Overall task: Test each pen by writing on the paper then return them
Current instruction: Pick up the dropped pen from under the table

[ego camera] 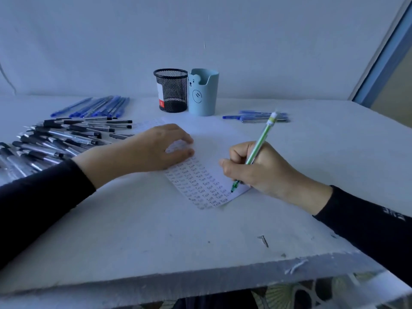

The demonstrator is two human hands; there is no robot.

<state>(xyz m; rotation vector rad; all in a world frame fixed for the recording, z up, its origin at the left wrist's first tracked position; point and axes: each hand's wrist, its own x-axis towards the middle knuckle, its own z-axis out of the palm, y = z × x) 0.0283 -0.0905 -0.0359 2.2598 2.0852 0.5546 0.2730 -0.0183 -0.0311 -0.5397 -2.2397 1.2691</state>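
A white paper lies in the middle of the table, its near half filled with rows of small written words. My right hand grips a green pen in a writing hold, the tip touching the paper's near right corner. My left hand rests flat on the paper's left side, fingers spread, holding nothing. Several black pens lie in a heap at the left, with several blue pens behind them. A few more blue pens lie at the back right.
A black mesh pen cup and a light blue bear-face cup stand side by side at the back centre, against the wall. A small dark screw lies near the table's front edge. A window frame rises at the far right.
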